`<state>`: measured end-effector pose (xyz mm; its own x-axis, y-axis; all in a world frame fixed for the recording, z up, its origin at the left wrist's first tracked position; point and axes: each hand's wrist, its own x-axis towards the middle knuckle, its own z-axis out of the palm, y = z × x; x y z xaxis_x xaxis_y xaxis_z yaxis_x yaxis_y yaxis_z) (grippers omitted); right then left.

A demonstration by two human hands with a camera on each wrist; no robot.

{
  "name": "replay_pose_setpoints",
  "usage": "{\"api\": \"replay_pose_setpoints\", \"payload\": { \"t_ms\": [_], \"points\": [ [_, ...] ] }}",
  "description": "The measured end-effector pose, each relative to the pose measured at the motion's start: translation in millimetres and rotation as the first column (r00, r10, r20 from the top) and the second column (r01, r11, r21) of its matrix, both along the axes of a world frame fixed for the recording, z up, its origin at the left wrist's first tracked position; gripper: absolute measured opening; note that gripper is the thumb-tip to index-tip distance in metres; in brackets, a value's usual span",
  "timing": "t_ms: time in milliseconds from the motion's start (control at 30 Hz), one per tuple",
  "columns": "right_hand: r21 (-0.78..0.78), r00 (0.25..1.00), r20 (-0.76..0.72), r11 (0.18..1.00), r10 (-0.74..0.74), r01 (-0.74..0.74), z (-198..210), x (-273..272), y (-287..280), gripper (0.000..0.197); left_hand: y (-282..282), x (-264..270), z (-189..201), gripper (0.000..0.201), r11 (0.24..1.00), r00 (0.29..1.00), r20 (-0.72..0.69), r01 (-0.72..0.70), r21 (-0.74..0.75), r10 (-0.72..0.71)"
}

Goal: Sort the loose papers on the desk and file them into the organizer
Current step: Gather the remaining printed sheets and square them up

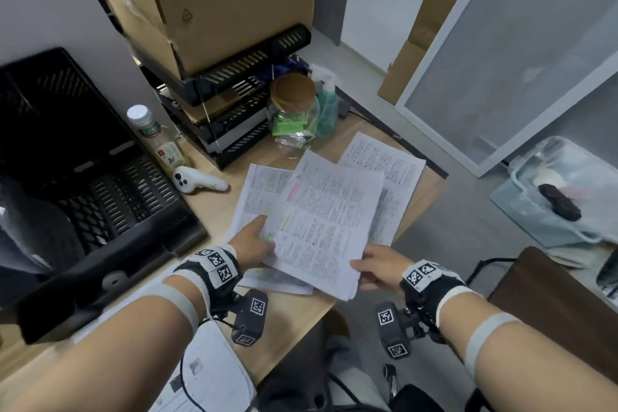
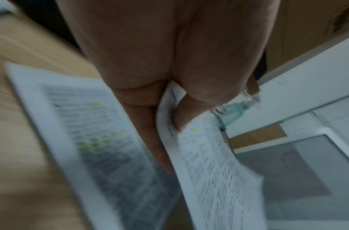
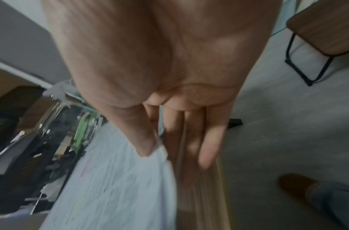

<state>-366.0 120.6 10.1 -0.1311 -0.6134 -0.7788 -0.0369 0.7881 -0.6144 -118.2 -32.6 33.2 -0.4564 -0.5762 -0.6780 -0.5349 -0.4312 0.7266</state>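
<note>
Nearest the head camera, the two forearms with their wrist-mounted cameras are seen reaching onto the desk (image 1: 294, 314). A thin sheaf of papers (image 1: 321, 227) is held between the hands, its near end lifted off the desk. The left hand (image 1: 252, 239) is closed on the sheaf's left edge, thumb on top and fingers (image 2: 160, 154) slid underneath, as the left wrist view shows. The right hand (image 1: 376, 266) pinches the near right corner, the thumb pressed on the top sheet while the fingers (image 3: 207, 149) lie almost straight below it. Further printed sheets (image 1: 384, 164) are left flat on the desk beyond the fingertips, and another sheet (image 2: 81, 132) lies under the left hand. The black organizer (image 1: 100, 197) stands well to the left of the left hand. The sheaf is judged light, limp and loose, so sagging and fanning are likely; it is best supported at two opposite edges and squared before being slid in.
</note>
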Motion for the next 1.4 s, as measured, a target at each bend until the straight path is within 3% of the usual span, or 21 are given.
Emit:
{"api": "replay_pose_setpoints", "payload": {
  "t_ms": [67,167,233,367,467,567,633,733,833,967,1033,1133,1266,1333,1400],
  "points": [
    [0.031,0.992,-0.108,0.997,-0.065,0.069,-4,2,-9,0.015,-11,24,-25,0.040,0.993,0.994,0.110,-0.008,-0.115,0.020],
    [0.016,0.881,-0.419,0.968,-0.219,0.249,-15,-17,-21,0.034,-21,59,-62,0.035,0.985,0.966,0.251,-0.010,-0.170,0.053],
    [0.079,0.830,-0.516,0.952,-0.214,0.294,-20,-31,-26,0.038,-14,64,-50,0.028,0.983,0.942,0.326,-0.022,-0.180,0.081],
    [0.192,0.880,-0.395,0.913,-0.265,0.361,-24,-42,-31,0.035,-5,61,-43,0.025,0.978,0.897,0.426,-0.028,-0.207,0.116],
    [0.184,0.916,-0.267,0.917,-0.300,0.354,-30,-49,-33,0.046,-3,58,-47,0.019,0.972,0.867,0.482,-0.010,-0.234,0.125],
    [0.219,0.880,-0.275,0.865,-0.389,0.451,-24,-45,-37,0.022,-4,54,-46,0.038,0.952,0.807,0.579,0.076,-0.296,0.115],
    [0.179,0.850,-0.199,0.834,-0.488,0.521,-22,-43,-43,0.013,-6,53,-42,0.043,0.949,0.807,0.582,0.094,-0.300,0.104],
    [0.104,0.785,-0.061,0.779,-0.616,0.619,-8,-41,-46,0.010,-12,51,-40,0.038,0.955,0.825,0.557,0.086,-0.283,0.091],
    [-0.043,0.687,-0.057,0.689,-0.725,0.723,5,-49,-40,0.015,-15,49,-40,0.027,0.968,0.853,0.513,0.042,-0.247,0.094],
    [-0.190,0.444,-0.017,0.439,-0.896,0.878,14,-62,-26,0.024,-15,50,-41,0.022,0.972,0.860,0.505,0.047,-0.232,0.079],
    [-0.231,0.380,0.038,0.362,-0.924,0.903,17,-63,-19,0.032,-15,50,-43,0.023,0.967,0.866,0.491,0.032,-0.252,0.099],
    [-0.243,0.455,0.027,0.435,-0.890,0.867,24,-50,-11,0.032,-14,49,-46,0.032,0.965,0.890,0.418,-0.082,-0.248,0.183],
    [-0.122,0.753,-0.021,0.749,-0.658,0.652,21,-17,-7,0.027,-16,47,-51,0.054,0.976,0.927,0.314,-0.169,-0.137,0.205],
    [-0.032,0.874,-0.002,0.874,-0.485,0.485,17,6,-7,0.032,-18,51,-65,0.040,0.983,0.936,0.305,-0.155,-0.096,0.177],
    [0.042,0.950,0.039,0.950,-0.311,0.309,13,30,-11,0.039,-21,58,-92,0.023,0.980,0.945,0.262,-0.193,-0.044,0.198]
  ]
}}
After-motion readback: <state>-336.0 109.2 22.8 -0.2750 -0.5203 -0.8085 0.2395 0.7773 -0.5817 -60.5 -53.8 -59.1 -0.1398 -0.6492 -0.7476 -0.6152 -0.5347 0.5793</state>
